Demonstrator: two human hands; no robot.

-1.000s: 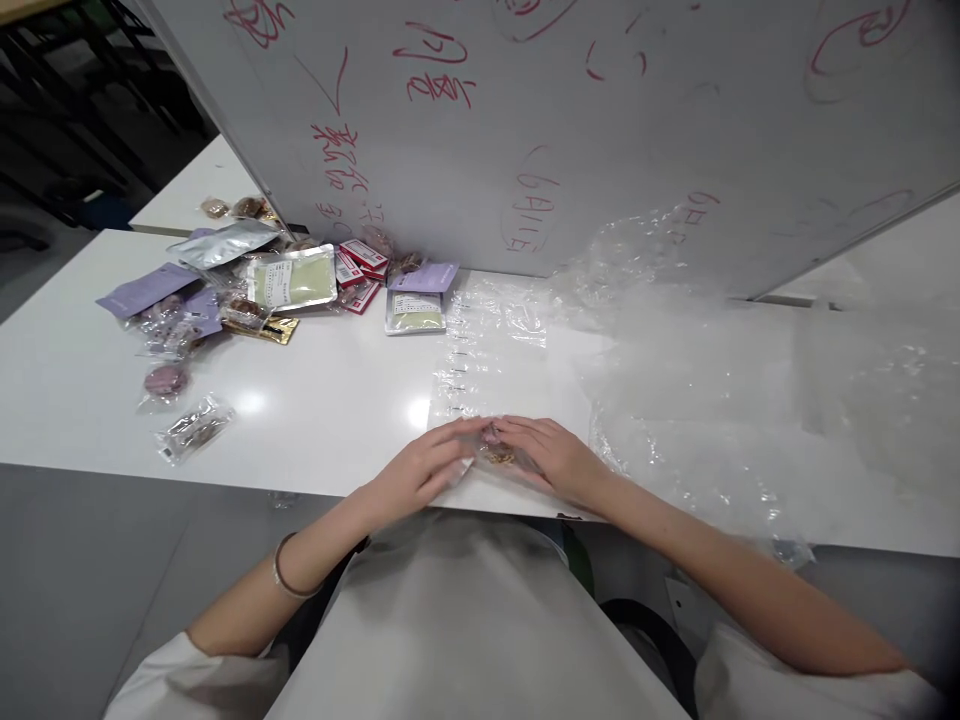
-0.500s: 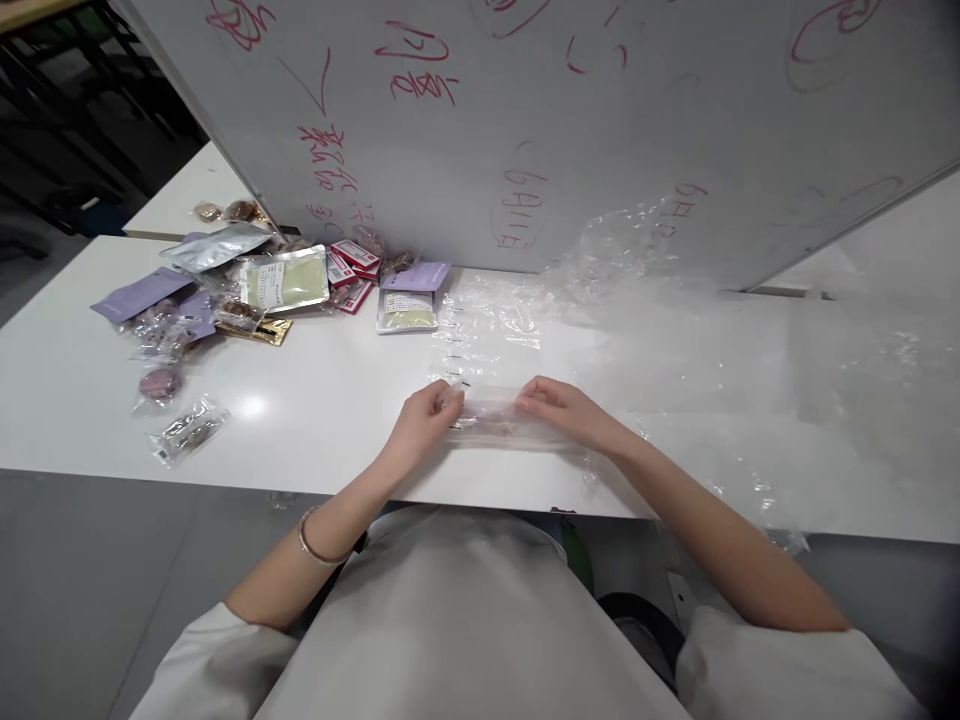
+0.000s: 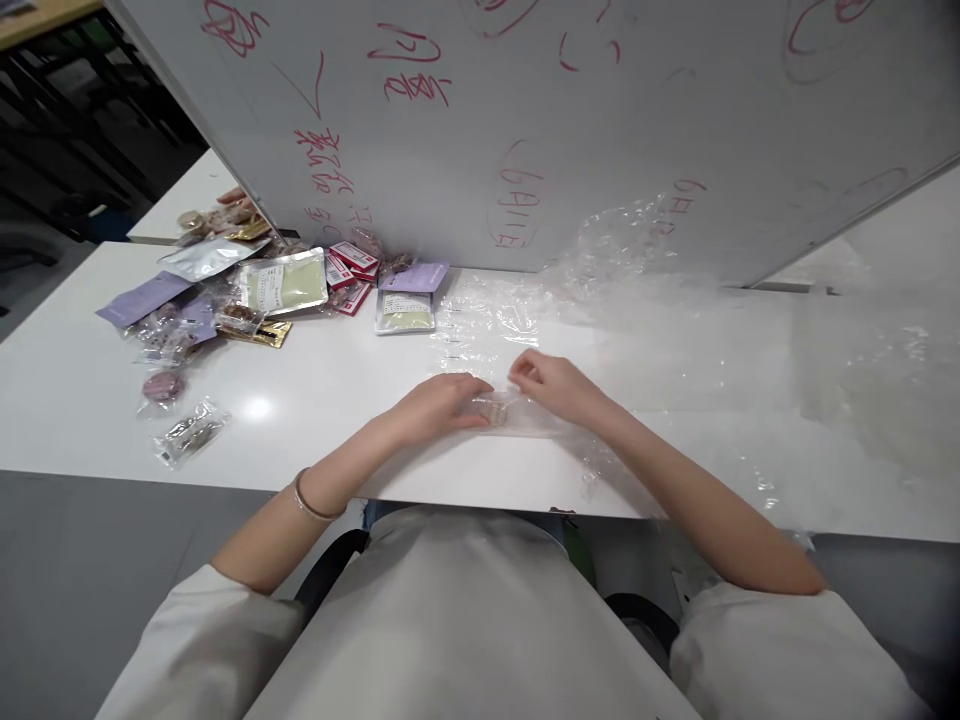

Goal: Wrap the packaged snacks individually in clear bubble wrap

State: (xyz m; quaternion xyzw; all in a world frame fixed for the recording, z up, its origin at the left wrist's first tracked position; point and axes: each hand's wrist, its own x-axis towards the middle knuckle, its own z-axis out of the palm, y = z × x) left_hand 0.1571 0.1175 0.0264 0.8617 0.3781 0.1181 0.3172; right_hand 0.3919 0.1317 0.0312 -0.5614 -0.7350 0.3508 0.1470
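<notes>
On the white table near its front edge lies a clear plastic bag (image 3: 534,418) with a small beige item (image 3: 493,408) inside; its kind is hard to make out. My left hand (image 3: 448,405) is closed round the bag's left part, fingers above and thumb below, beside that item. At the bag's upper edge, my right hand (image 3: 556,386) is curled, thumb and fingertips pinched together on the plastic. Just beyond both hands, a flat clear plastic sheet (image 3: 487,325) with short dark marks along its left side lies on the table.
A pile of snack packets (image 3: 289,285) covers the back left, with a pink packet (image 3: 163,387) and a clear packet (image 3: 192,432) nearer. A whiteboard (image 3: 465,140) stands behind. Crumpled clear film (image 3: 622,245) spreads rightward. Another person's hand (image 3: 231,196) shows at far left.
My left hand has shifted right and wrapped round the bag beside the item. My right hand has risen slightly. Another person's hand and more packets appear behind the pile.
</notes>
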